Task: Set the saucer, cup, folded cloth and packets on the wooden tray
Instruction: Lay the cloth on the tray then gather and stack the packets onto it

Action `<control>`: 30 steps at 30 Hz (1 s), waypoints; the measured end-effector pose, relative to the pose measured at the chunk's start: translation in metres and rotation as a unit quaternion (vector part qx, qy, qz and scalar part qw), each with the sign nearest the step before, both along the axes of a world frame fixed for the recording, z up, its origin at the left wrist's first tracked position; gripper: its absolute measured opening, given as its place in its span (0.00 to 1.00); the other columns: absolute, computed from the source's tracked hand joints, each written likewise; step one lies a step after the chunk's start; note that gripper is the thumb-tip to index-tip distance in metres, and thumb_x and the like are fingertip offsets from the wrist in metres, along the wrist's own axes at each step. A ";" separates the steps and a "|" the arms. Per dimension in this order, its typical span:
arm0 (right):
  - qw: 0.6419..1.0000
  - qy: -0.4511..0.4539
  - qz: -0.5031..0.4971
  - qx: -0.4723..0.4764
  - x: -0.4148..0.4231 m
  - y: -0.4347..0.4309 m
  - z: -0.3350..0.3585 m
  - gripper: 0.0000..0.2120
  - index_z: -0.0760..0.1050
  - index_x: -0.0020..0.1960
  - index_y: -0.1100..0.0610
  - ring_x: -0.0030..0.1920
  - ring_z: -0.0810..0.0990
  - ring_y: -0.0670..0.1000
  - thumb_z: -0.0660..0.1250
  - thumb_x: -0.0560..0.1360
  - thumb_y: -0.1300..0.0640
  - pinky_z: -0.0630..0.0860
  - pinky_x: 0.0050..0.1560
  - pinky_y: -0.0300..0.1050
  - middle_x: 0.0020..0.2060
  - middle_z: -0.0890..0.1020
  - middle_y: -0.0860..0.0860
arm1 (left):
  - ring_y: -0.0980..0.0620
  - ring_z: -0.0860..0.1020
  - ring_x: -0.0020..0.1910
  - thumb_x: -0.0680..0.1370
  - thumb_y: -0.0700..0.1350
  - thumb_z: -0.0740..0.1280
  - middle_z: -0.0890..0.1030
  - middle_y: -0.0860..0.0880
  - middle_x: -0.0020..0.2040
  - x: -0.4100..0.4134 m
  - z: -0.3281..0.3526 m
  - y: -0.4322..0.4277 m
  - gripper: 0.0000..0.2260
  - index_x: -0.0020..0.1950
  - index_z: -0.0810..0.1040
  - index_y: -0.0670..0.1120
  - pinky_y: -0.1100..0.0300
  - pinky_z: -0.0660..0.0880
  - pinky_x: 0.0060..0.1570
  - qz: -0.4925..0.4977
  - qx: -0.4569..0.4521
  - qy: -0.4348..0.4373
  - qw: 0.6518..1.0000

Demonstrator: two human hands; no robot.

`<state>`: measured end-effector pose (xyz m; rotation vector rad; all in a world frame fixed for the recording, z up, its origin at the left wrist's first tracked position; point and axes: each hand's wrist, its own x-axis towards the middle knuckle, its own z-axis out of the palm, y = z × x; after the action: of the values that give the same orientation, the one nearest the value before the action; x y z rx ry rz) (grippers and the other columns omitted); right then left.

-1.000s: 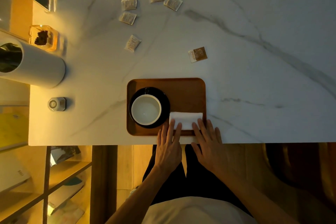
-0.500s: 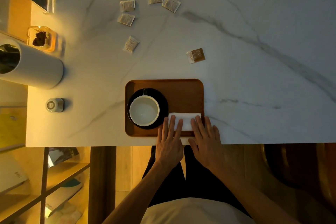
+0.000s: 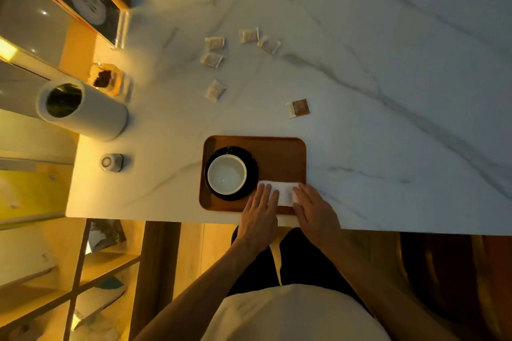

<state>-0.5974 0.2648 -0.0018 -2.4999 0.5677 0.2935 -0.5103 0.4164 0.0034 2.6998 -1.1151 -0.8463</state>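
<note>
A wooden tray (image 3: 279,158) lies at the near edge of the marble table. A black saucer (image 3: 250,163) rests on the tray's left half, and a white cup (image 3: 226,174) stands on it. The white folded cloth (image 3: 282,191) lies on the tray's near right corner. My left hand (image 3: 259,214) rests flat on the cloth's left end, fingers apart. Over the cloth's right end lies my right hand (image 3: 314,209), also flat. Several pale packets (image 3: 214,90) are scattered farther back on the table, and a brown packet (image 3: 299,108) lies just beyond the tray.
A white cylinder (image 3: 83,109) lies on its side at the table's left edge, with a glass jar (image 3: 106,79) behind it and a small round device (image 3: 110,162) nearer me. Shelves stand left of the table. A framed sign (image 3: 91,0) leans at the far left.
Both hands have slid a little farther onto the cloth. The view has shifted, so more of the table's far side shows. Tray, cup and packets stay put.
</note>
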 end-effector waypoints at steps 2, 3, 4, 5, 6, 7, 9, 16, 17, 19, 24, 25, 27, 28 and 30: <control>0.998 -0.052 -0.036 -0.003 0.004 -0.019 0.019 0.19 0.73 0.66 0.56 0.60 0.78 0.54 0.54 0.81 0.48 0.77 0.58 0.48 0.62 0.79 0.54 | 0.43 0.61 0.77 0.77 0.44 0.63 0.65 0.44 0.76 0.009 0.023 -0.009 0.26 0.75 0.62 0.46 0.47 0.58 0.74 -0.013 -0.030 -0.028 0.999; 0.996 -0.071 -0.045 -0.008 0.006 -0.030 0.029 0.17 0.75 0.64 0.55 0.57 0.79 0.53 0.55 0.80 0.50 0.78 0.56 0.48 0.59 0.80 0.53 | 0.44 0.67 0.74 0.76 0.44 0.65 0.70 0.45 0.73 0.015 0.033 -0.014 0.24 0.72 0.66 0.46 0.48 0.62 0.72 -0.017 -0.041 -0.050 0.998; 0.995 -0.088 -0.051 -0.014 0.009 -0.041 0.037 0.15 0.76 0.62 0.54 0.56 0.80 0.53 0.57 0.80 0.51 0.78 0.55 0.47 0.57 0.81 0.52 | 0.45 0.71 0.70 0.76 0.44 0.66 0.74 0.46 0.70 0.022 0.043 -0.019 0.23 0.71 0.68 0.47 0.49 0.66 0.69 -0.017 -0.046 -0.071 0.996; 0.993 -0.103 -0.056 -0.020 0.013 -0.052 0.044 0.13 0.76 0.61 0.53 0.55 0.80 0.51 0.58 0.81 0.52 0.77 0.55 0.46 0.55 0.82 0.51 | 0.46 0.74 0.67 0.76 0.44 0.66 0.76 0.47 0.67 0.031 0.052 -0.025 0.22 0.70 0.68 0.47 0.50 0.69 0.66 -0.011 -0.047 -0.083 0.995; 0.991 -0.120 -0.062 -0.026 0.017 -0.064 0.050 0.12 0.77 0.60 0.52 0.54 0.80 0.50 0.59 0.81 0.51 0.77 0.54 0.44 0.54 0.82 0.50 | 0.47 0.75 0.65 0.77 0.43 0.64 0.76 0.47 0.66 0.041 0.062 -0.031 0.21 0.71 0.68 0.47 0.51 0.71 0.63 -0.004 -0.046 -0.090 0.995; 0.988 -0.138 -0.067 -0.032 0.023 -0.076 0.056 0.12 0.77 0.59 0.52 0.53 0.80 0.49 0.59 0.80 0.51 0.76 0.54 0.42 0.54 0.82 0.49 | 0.46 0.76 0.64 0.79 0.42 0.62 0.76 0.48 0.66 0.053 0.071 -0.038 0.20 0.71 0.67 0.47 0.51 0.71 0.60 0.008 -0.048 -0.092 0.995; 0.983 -0.165 -0.073 -0.046 0.039 -0.097 0.067 0.12 0.77 0.59 0.52 0.52 0.81 0.48 0.60 0.80 0.50 0.77 0.53 0.42 0.53 0.83 0.49 | 0.45 0.77 0.61 0.80 0.42 0.58 0.78 0.47 0.64 0.078 0.089 -0.052 0.19 0.72 0.67 0.47 0.50 0.73 0.56 0.033 -0.056 -0.107 0.992; 0.984 -0.137 -0.085 -0.075 0.108 -0.142 0.080 0.11 0.78 0.50 0.53 0.43 0.79 0.49 0.60 0.79 0.49 0.77 0.41 0.42 0.42 0.82 0.49 | 0.46 0.80 0.48 0.84 0.51 0.54 0.80 0.48 0.49 0.158 0.109 -0.099 0.12 0.58 0.74 0.47 0.51 0.76 0.45 0.092 -0.060 -0.140 0.984; 0.986 -0.122 -0.090 -0.070 0.120 -0.147 0.074 0.11 0.78 0.50 0.53 0.42 0.79 0.49 0.61 0.79 0.49 0.76 0.39 0.40 0.41 0.81 0.49 | 0.46 0.80 0.47 0.84 0.51 0.54 0.80 0.47 0.48 0.168 0.103 -0.108 0.12 0.56 0.74 0.46 0.51 0.76 0.45 0.093 -0.057 -0.133 0.985; 0.989 -0.089 -0.107 -0.055 0.141 -0.153 0.060 0.11 0.78 0.49 0.54 0.41 0.79 0.49 0.61 0.79 0.49 0.72 0.38 0.38 0.41 0.81 0.50 | 0.46 0.80 0.47 0.83 0.50 0.56 0.80 0.47 0.48 0.184 0.088 -0.126 0.12 0.55 0.75 0.45 0.50 0.76 0.45 0.098 -0.052 -0.112 0.988; 0.984 -0.029 -0.172 -0.019 0.184 -0.161 0.022 0.09 0.79 0.49 0.54 0.42 0.80 0.50 0.63 0.78 0.51 0.73 0.38 0.40 0.42 0.82 0.50 | 0.45 0.79 0.51 0.82 0.50 0.59 0.80 0.46 0.51 0.212 0.040 -0.170 0.11 0.55 0.76 0.45 0.52 0.73 0.46 0.116 -0.036 -0.043 0.992; 0.984 -0.019 -0.179 -0.016 0.193 -0.163 0.012 0.08 0.78 0.49 0.53 0.43 0.80 0.50 0.63 0.78 0.51 0.75 0.38 0.41 0.43 0.82 0.50 | 0.45 0.79 0.52 0.82 0.50 0.59 0.80 0.46 0.53 0.219 0.027 -0.179 0.11 0.56 0.76 0.45 0.53 0.72 0.46 0.124 -0.040 -0.030 0.991; 0.982 -0.012 -0.186 -0.007 0.209 -0.166 -0.007 0.06 0.77 0.49 0.53 0.43 0.81 0.50 0.63 0.78 0.52 0.79 0.41 0.44 0.44 0.81 0.50 | 0.45 0.77 0.54 0.82 0.50 0.61 0.78 0.46 0.56 0.228 0.003 -0.191 0.11 0.58 0.75 0.45 0.53 0.71 0.46 0.136 -0.057 -0.005 0.989; 0.982 -0.012 -0.188 0.001 0.215 -0.166 -0.015 0.06 0.77 0.49 0.53 0.44 0.81 0.50 0.63 0.78 0.53 0.79 0.42 0.45 0.44 0.81 0.50 | 0.45 0.76 0.56 0.81 0.50 0.61 0.77 0.46 0.57 0.230 -0.007 -0.195 0.11 0.60 0.74 0.45 0.52 0.72 0.48 0.134 -0.065 0.006 0.989; 0.982 -0.011 -0.189 0.014 0.226 -0.166 -0.027 0.06 0.77 0.53 0.53 0.46 0.80 0.51 0.64 0.77 0.54 0.80 0.45 0.46 0.47 0.80 0.51 | 0.45 0.74 0.57 0.80 0.50 0.63 0.74 0.46 0.58 0.233 -0.023 -0.202 0.13 0.62 0.73 0.46 0.51 0.74 0.51 0.120 -0.071 0.027 0.990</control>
<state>-0.3713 0.0983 -0.0285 -2.3046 1.0013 0.1265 -0.2776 0.2147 -0.0193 2.6082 -0.7850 -0.7640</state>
